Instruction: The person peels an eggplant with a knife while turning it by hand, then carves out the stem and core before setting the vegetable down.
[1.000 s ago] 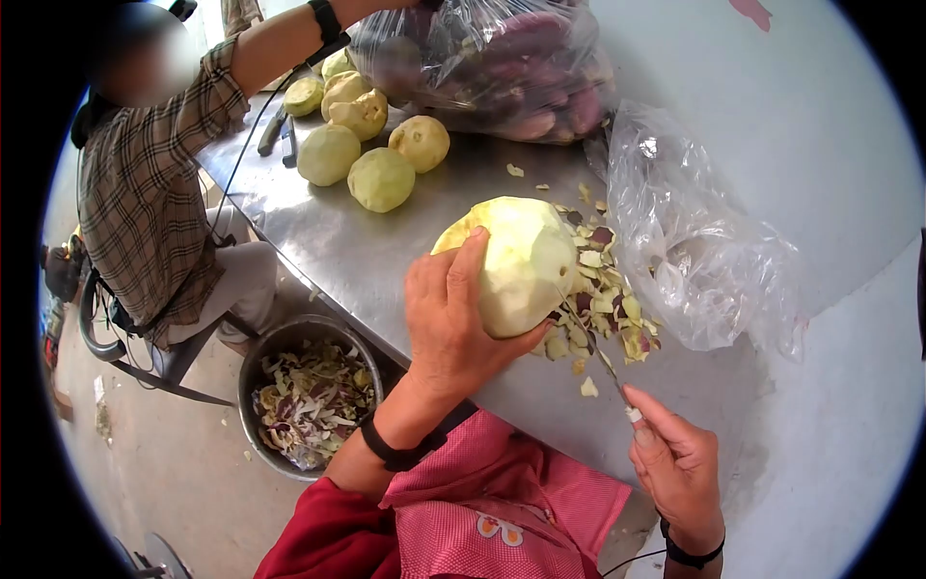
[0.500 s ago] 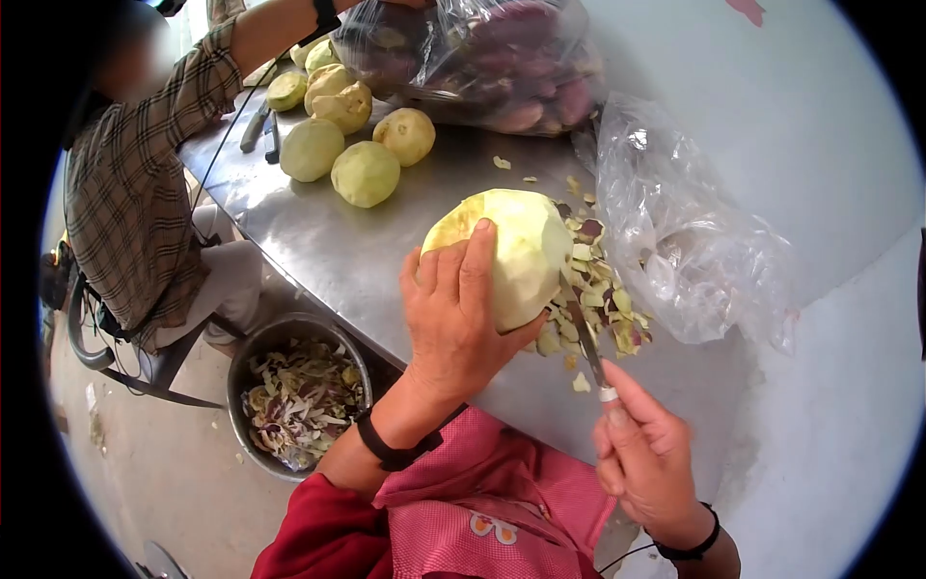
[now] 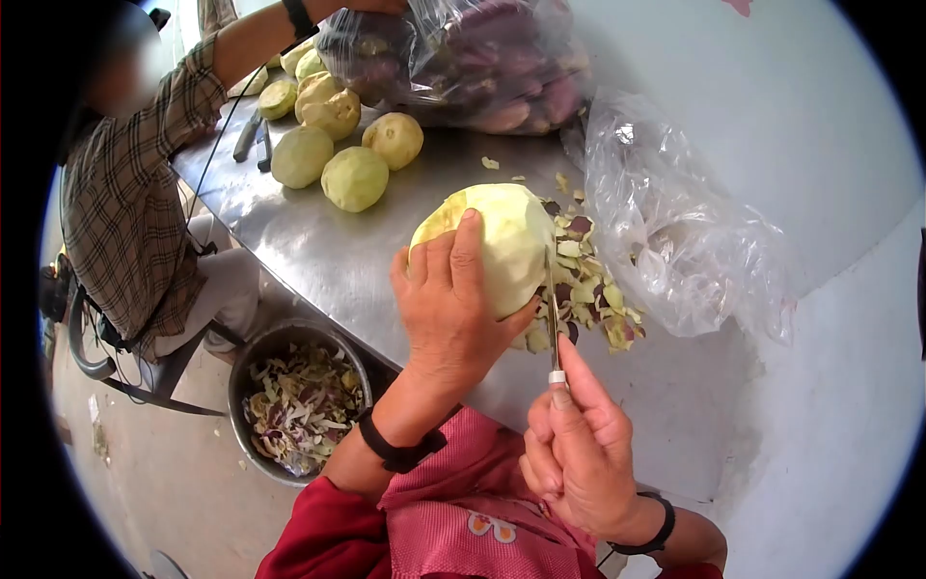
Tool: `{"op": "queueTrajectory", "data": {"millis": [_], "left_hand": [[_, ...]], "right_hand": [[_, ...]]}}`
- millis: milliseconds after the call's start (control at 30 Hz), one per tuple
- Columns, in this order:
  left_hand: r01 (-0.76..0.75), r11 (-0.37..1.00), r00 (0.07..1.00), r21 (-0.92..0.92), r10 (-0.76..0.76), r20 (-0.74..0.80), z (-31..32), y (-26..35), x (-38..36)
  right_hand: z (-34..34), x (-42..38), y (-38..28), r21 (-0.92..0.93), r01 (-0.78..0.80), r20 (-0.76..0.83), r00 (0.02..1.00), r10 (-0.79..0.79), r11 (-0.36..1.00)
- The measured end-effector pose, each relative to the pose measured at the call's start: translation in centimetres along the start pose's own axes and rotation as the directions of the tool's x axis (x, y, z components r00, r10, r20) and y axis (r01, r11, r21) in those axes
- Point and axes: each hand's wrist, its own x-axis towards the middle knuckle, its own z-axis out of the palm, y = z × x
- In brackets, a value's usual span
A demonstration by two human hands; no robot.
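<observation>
From the head camera we see our left hand [image 3: 449,309] gripping a large peeled tuber [image 3: 497,241], fingers wrapped over its near-left side, holding it on the steel surface [image 3: 328,251] near the middle of the scene. Our right hand [image 3: 579,454] has its grip pressed around a knife [image 3: 553,318], forefinger laid along the handle; the blade stands upright against the tuber's right side. Just right of the tuber lies a heap of peelings [image 3: 593,289], touching a crumpled clear bag [image 3: 675,232]. At the far left of the surface sit several peeled tubers [image 3: 352,179], with a bag of purple tubers [image 3: 463,58] behind them. A co-worker's arm [image 3: 260,34] reaches to that bag. Below the surface's near-left edge stands a bowl [image 3: 265,352] full of peelings.
</observation>
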Motion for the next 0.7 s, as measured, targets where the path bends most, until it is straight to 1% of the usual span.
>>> {"op": "queueTrajectory", "data": {"millis": [33,67,133,167,233,267,400,467,533,567,633,667,700], "left_hand": [[-0.008,0.999,1.0,-0.035,0.008,-0.027,0.1,-0.3,0.0],[-0.017,0.997,0.998,-0.069,0.013,-0.053,0.2,-0.6,0.0],[-0.005,0.997,0.998,-0.077,0.0,-0.059,0.1,-0.8,0.0],[0.01,0.996,0.998,-0.087,-0.015,-0.06,0.1,-0.8,-0.1],[0.022,0.996,0.999,-0.092,-0.026,-0.047,0.0,-0.9,-0.3],[0.035,0.994,0.999,-0.099,-0.039,-0.033,0.0,-0.9,-0.3],[0.035,0.993,0.997,-0.117,-0.042,-0.058,0.0,-1.2,-0.3],[0.025,0.976,0.999,-0.217,-0.034,-0.035,-0.2,-1.6,-0.5],[0.025,0.971,0.999,-0.238,-0.031,-0.021,-0.4,-1.7,-0.4],[0.023,0.965,1.0,-0.261,-0.027,-0.012,-0.4,-1.7,-0.4],[0.027,0.961,1.0,-0.276,-0.026,0.006,-0.5,-1.9,-0.2],[0.033,0.958,0.999,-0.285,-0.027,0.022,-0.6,-2.1,-0.2],[0.031,0.959,0.999,-0.283,-0.026,0.023,-0.7,-2.3,-0.1]], "right_hand": [[-0.1,0.0,-0.1,0.057,-0.021,0.013,1.0,0.02,0.998],[-0.1,0.0,-0.1,0.057,-0.02,0.015,1.0,0.019,0.998],[-0.3,-0.1,0.0,0.15,-0.023,0.038,0.999,0.018,0.988],[0.0,-0.1,0.0,0.151,-0.024,0.039,0.999,0.018,0.988],[0.9,0.2,0.2,0.302,-0.021,-0.012,1.0,0.026,0.953],[1.1,0.2,0.4,0.302,-0.02,-0.009,1.0,0.024,0.953],[0.9,0.3,0.6,0.33,-0.009,-0.019,1.0,0.016,0.944],[0.2,0.2,0.2,0.34,-0.004,-0.019,1.0,0.011,0.94],[-0.9,0.3,0.1,0.315,-0.003,0.055,0.998,-0.015,0.949],[-1.2,0.3,0.1,0.318,-0.002,0.051,0.999,-0.015,0.948],[-1.5,0.4,-0.1,0.249,0.005,0.043,0.999,-0.017,0.969],[-1.8,0.5,-0.2,0.251,0.006,0.044,0.999,-0.017,0.968],[-2.1,0.6,-0.4,0.224,-0.004,0.0,1.0,0.004,0.975]]}}
